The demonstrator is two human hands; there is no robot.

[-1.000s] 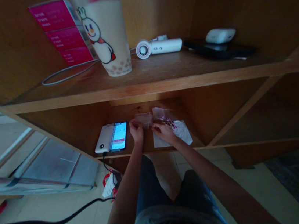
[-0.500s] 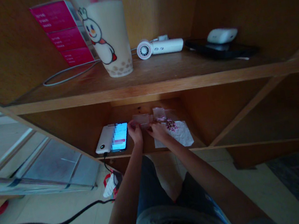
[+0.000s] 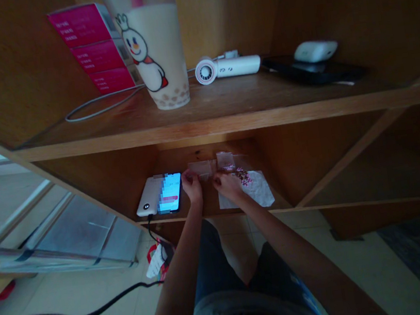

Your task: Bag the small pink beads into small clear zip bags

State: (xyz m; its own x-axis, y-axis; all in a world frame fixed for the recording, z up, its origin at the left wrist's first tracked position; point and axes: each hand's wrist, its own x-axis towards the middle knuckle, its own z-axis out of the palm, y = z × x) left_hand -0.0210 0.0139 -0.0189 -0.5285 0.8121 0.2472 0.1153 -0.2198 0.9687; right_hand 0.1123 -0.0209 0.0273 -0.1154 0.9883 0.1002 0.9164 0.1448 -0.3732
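Note:
My left hand sits at the lower edge of a small clear plastic bag, its fingers pinched on the bag. My right hand is curled just to the right of that bag, and I cannot tell what its fingertips hold. Beyond it lies a second clear bag. Pink beads are scattered on a crumpled white paper. A phone lies on a white power bank to the left of my left hand.
The hands work in a low wooden shelf compartment. Above stands a snowman-printed milk tea cup, with pink boxes, a white handheld fan and a black device. A black cable drops to the tiled floor.
The whole view drifts slightly with a small head movement. Both hands stay by the bag with only small finger shifts.

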